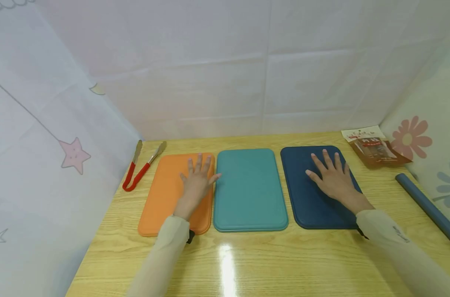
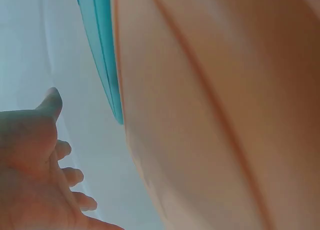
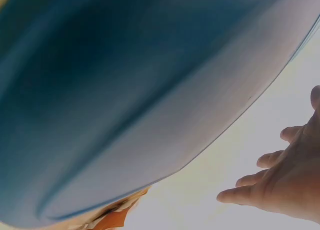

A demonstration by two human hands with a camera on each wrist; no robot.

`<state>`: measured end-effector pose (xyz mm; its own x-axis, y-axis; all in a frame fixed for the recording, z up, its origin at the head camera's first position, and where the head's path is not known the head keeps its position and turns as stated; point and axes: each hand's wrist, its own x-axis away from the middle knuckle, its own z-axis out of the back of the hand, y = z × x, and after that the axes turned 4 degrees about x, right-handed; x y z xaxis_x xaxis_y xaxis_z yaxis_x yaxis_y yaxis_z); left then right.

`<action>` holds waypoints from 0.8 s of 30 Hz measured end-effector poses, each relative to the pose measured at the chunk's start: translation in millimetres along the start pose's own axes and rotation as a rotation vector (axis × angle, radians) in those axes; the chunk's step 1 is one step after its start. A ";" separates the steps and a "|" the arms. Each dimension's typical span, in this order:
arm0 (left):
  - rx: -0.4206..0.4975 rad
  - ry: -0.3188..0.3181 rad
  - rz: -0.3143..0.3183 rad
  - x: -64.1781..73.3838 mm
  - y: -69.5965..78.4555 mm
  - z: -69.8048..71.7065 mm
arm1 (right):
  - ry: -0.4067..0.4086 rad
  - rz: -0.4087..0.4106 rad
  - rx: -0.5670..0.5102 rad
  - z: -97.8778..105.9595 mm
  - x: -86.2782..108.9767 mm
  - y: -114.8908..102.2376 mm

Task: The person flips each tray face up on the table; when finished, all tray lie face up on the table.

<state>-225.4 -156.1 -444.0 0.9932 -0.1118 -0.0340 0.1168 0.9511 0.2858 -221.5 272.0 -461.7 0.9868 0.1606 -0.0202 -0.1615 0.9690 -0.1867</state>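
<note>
While left hand (image 1: 196,181) overlies orange board (image 1: 161,194), right hand (image 1: 333,180) (splayed) overlies navy board (image 1: 308,206).

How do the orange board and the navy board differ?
Colour: the orange board is bright, the navy board dark. Spacing: the orange board lies close to the teal board, the navy board farther off. Hands: the left hand is over the orange board, the right hand over the navy board. Both are flat rectangles with rounded corners.

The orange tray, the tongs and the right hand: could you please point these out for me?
Orange tray (image 1: 163,194): head view, bare surface left of the hand on that side.
Tongs (image 1: 145,169): head view, red grip of the right-hand arm.
Right hand (image 1: 334,180): head view, back of the hand.
</note>
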 end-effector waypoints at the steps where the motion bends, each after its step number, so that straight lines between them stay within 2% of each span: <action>1: 0.005 0.008 -0.006 -0.8 2.7 -0.6 | -0.002 -0.004 -0.001 0.1 0.4 1.0; 5: 0.007 0.030 -0.033 -4.6 16.1 -3.1 | -0.004 -0.016 -0.002 0.0 2.6 4.7; 13: -0.016 0.032 -0.072 -8.4 42.7 -13.1 | -0.001 -0.019 -0.014 -0.7 6.3 10.0; 24: -0.040 0.054 -0.103 -17.4 76.4 -23.3 | 0.003 -0.032 -0.045 1.3 10.8 17.9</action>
<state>-233.8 -74.7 -443.9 0.9743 -0.1949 -0.1134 0.2171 0.9463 0.2394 -213.7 291.4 -464.0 0.9915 0.1291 -0.0160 -0.1293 0.9642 -0.2314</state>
